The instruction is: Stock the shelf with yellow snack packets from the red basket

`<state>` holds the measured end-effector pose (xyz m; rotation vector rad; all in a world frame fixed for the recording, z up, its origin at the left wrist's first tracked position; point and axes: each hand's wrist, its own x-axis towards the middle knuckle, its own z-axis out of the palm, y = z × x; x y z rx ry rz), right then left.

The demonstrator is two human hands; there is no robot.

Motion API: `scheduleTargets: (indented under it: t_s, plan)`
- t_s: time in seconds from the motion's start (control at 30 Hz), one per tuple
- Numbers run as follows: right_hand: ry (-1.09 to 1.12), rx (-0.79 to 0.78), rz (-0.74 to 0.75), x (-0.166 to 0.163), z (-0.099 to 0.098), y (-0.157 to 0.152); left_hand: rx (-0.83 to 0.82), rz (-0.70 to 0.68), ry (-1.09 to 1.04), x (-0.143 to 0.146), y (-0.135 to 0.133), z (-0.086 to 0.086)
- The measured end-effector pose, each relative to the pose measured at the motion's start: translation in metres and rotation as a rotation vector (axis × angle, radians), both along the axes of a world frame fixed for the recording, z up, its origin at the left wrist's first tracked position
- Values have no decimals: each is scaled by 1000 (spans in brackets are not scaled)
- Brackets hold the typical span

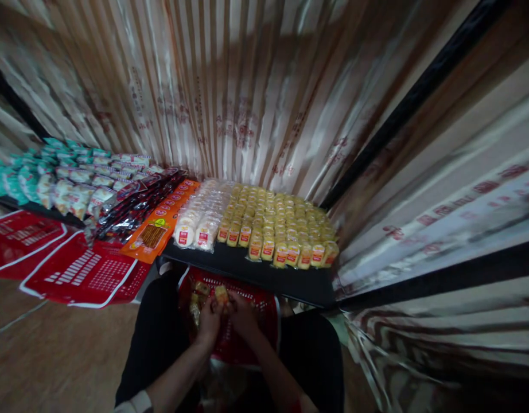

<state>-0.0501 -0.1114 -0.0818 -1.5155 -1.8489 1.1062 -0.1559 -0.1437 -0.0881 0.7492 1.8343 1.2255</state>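
Between my legs stands a red basket (271, 332) with a few yellow wrapped snacks (194, 310) at its left side. Over it, my left hand (210, 318) and my right hand (241, 312) meet, both closed on one small yellow packaged cake (221, 294). Its wrapper shows an orange-red label low down; the fingers cover part of it. On the black shelf (247, 274) just beyond, many like yellow packaged cakes (281, 229) stand in close rows.
Left along the shelf are white round packaged cakes (195, 221), an orange snack packet (156, 223), dark shiny packets (131, 206) and green-and-white packets (53, 166). Red baskets (88, 272) sit on the floor at left. Pleated curtains (247, 86) and black poles (411, 97) close off the back and right.
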Motion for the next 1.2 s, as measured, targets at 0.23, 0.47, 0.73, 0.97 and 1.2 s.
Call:
scheduleTargets:
  t_s: [0.23,0.47,0.73,0.97,1.2]
  plan:
    - [205,212,-107,-5,45,9,251,-139,131,-4,14,59]
    - [288,355,-211,-2,74,36,386,-213,140,-1,68,84]
    - [164,460,-292,15,64,50,257,-209,331,10,113,84]
    - [121,447,-299,26,55,66,169,-224,536,22,123,97]
    - [105,447,-303,29,42,72,131,-251,633,29,127,97]
